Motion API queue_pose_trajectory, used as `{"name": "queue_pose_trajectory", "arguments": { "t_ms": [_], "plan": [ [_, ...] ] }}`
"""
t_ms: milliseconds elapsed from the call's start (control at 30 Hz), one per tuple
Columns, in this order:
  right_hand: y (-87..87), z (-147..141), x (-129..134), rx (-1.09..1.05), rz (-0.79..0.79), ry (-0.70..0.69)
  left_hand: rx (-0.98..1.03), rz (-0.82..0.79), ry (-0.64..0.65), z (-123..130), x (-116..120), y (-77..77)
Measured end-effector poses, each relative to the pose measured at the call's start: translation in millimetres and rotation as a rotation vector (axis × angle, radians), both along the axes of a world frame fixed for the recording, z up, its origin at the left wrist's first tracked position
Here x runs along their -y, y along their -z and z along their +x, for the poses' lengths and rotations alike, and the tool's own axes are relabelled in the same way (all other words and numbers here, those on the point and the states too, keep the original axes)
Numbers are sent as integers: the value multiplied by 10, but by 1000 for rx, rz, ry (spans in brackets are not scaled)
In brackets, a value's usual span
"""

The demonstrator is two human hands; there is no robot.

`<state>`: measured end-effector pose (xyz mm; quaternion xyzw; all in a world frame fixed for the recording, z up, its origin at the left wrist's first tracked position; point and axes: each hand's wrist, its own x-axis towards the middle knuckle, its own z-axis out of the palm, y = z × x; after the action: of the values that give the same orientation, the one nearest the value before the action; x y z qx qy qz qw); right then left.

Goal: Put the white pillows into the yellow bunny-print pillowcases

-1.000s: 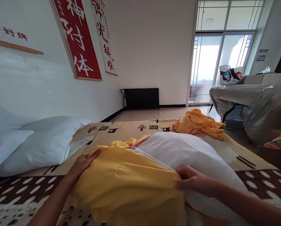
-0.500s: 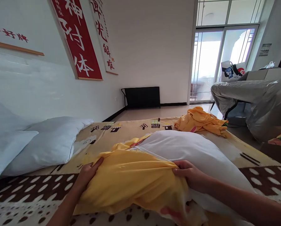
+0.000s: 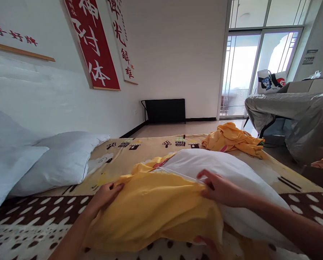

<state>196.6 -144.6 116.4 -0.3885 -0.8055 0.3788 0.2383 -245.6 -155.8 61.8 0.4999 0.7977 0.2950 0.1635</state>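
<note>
A yellow pillowcase (image 3: 150,206) lies bunched in front of me, its open end partly drawn over a plump white pillow (image 3: 218,164). At the case's left edge, my left hand (image 3: 106,196) pinches the fabric, thumb on top. My right hand (image 3: 218,186) is at the right end of the case's edge, against the white pillow. Its index finger is lifted and bent, apart from the thumb, which is close to the yellow cloth. A printed patch of the case shows at its far side.
White pillows (image 3: 61,159) lie at the left by the wall. A crumpled orange cloth (image 3: 229,139) sits at the far right of the patterned blanket (image 3: 150,144). Beyond stand a plastic-covered table (image 3: 280,103) with a bag (image 3: 270,82), and a black folded panel (image 3: 165,111).
My right hand has loosened from the pillowcase edge, its index finger rising. My left hand keeps its hold, and the yellow fabric has slackened and spread slightly to the right. The view has shifted slightly.
</note>
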Motion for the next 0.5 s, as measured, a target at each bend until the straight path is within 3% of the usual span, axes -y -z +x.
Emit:
{"name": "queue_pose_trajectory", "arguments": {
  "t_ms": [100,200,267,333,433,500],
  "plan": [
    [-372,-85,-380,224,361,52,45,36,6,8,-17,4],
    [-507,-183,-917,407,488,243,24,72,-2,19,-2,33],
    [-375,-224,-1208,479,466,362,11,99,8,34,31,52],
    [-116,-251,-1372,532,387,398,8,107,14,67,76,58],
    [251,-280,-1425,599,288,392,79,101,21,156,143,41],
    [335,-283,-1413,617,295,409,143,123,17,230,177,15]
  ]
}}
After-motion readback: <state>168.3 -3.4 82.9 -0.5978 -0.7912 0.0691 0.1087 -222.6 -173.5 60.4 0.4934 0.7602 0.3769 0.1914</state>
